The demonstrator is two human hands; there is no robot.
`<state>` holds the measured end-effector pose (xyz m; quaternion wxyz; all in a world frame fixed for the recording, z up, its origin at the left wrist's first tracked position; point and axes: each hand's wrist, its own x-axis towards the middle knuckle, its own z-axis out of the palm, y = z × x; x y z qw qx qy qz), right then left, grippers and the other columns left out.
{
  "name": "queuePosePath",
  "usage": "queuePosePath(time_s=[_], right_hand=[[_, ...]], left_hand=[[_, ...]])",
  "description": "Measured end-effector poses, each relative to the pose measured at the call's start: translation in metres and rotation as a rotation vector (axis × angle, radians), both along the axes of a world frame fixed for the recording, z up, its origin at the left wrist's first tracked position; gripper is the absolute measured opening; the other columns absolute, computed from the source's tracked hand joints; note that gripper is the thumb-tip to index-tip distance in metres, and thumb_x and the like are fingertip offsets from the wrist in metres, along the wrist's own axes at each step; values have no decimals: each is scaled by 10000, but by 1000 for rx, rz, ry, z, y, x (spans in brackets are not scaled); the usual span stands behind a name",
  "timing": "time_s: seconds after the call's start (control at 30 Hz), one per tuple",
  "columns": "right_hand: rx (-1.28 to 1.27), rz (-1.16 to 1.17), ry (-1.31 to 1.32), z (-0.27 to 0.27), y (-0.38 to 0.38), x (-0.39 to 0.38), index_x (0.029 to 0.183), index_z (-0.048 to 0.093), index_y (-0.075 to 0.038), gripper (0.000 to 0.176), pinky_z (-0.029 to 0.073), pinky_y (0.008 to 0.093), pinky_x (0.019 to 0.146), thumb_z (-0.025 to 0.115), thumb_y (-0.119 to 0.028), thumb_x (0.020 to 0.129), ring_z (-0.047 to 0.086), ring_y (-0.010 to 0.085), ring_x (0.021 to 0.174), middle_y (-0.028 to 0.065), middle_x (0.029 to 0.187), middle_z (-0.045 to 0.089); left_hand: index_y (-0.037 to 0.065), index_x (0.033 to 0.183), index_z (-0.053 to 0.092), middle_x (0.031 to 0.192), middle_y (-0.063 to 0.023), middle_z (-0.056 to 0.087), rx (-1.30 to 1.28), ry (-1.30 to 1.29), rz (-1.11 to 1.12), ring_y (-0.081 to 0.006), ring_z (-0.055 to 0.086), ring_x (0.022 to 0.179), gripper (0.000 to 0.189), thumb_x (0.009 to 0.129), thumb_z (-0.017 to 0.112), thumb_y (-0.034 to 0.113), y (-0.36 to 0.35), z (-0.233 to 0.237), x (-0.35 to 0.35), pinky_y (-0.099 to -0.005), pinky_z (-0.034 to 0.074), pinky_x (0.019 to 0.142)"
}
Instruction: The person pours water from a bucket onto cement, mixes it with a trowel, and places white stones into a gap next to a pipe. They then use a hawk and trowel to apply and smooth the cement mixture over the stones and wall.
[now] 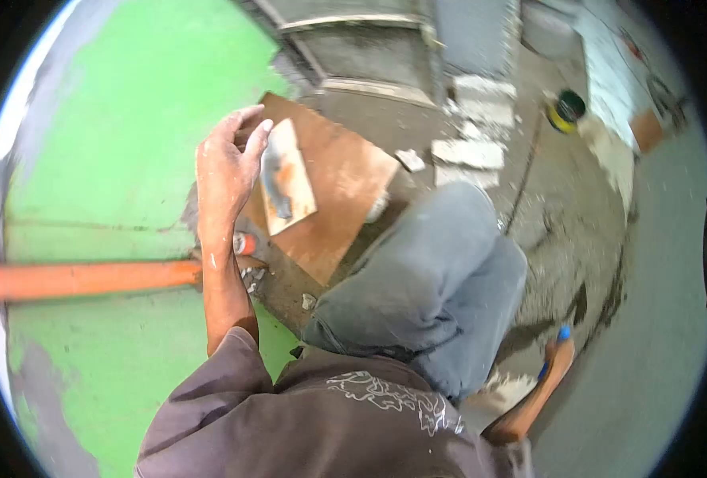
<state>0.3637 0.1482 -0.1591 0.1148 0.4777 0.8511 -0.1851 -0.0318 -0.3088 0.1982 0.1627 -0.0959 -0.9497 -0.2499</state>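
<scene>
My left hand point(230, 163), dusted with white, is raised in front of the green wall point(130, 127). Its fingers are bent and apart, with nothing between them. Just right of it, a pale board with a grey smear and orange stains point(294, 179) lies on a brown sheet point(337, 183). Low on the right, my right hand point(559, 357) is closed round a tool with a blue handle point(565, 333); the rest of that tool is mostly hidden. Below my left hand is an orange pipe point(90, 279), with a small orange-red pipe end point(244, 243) beside my forearm.
White broken blocks point(469, 155) lie on the grey floor ahead. A dark and yellow container point(566, 110) stands at the upper right, near a pale sheet point(608, 72). A framed panel point(361, 52) is at the top. My bent knees are in the middle.
</scene>
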Motion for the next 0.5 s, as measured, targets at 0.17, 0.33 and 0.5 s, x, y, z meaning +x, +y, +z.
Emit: queuePosePath(time_s=[0.17,0.33,0.5], right_hand=[[248,-96,68,-27,-43,31,1044,585,27,319,491,501,752,649,-152,787,625,446,873,276,912,643],[325,-202,65,-33,-59,25,1161,519,4,472,496,544,687,640,-323,844,636,457,804,279,865,648],[220,83,225,-42,-59,12,927,608,40,402,466,452,532,637,-354,851,571,318,589,181,685,614]], left_hand=[[38,1038,695,900,-142,718,-130,51,175,-232,693,830,251,895,632,235,-89,-47,-11,-350,518,751],[50,1109,631,979,-167,662,-173,-89,390,-317,645,955,355,828,688,259,-134,-149,-40,-429,507,829],[-25,1265,435,1171,-295,548,25,-191,492,-454,534,1120,599,836,672,319,-127,-213,-70,-506,445,931]])
